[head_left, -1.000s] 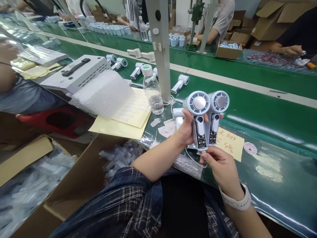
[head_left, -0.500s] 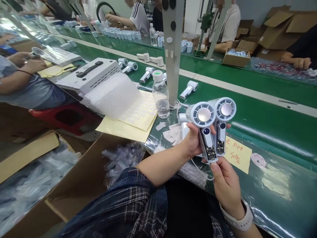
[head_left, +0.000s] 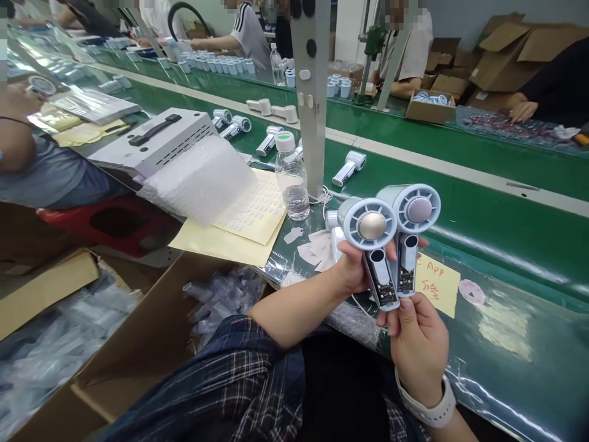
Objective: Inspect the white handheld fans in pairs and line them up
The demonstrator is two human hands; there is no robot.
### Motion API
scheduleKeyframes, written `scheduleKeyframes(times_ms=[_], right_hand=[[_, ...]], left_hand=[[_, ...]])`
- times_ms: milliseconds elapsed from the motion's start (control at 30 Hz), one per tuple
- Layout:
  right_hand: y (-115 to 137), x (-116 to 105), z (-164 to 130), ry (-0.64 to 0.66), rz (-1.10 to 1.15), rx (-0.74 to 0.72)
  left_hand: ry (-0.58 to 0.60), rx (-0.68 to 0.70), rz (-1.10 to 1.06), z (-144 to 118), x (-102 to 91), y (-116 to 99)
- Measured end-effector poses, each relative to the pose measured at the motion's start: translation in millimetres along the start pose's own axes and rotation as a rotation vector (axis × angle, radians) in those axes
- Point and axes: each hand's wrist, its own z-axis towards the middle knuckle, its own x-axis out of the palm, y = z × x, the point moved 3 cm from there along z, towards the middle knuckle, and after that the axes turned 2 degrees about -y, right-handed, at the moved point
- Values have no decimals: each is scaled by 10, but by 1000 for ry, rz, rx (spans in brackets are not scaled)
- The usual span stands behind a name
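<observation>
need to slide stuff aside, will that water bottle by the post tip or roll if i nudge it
The water bottle stands upright, tall and narrow, so a push near its cap would probably tip it. It looks only partly filled, so likely light and easy to shift. Its round body would probably roll on the green belt once down.
</observation>
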Motion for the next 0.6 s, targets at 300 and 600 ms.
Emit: scheduleKeyframes(times_ms=[300, 600], right_hand=[[24, -125, 47, 73, -224, -171], [137, -511, 336, 55, -96, -103]], left_hand=[[-39, 8, -64, 31, 45, -22], [262, -113, 360, -63, 74, -65]])
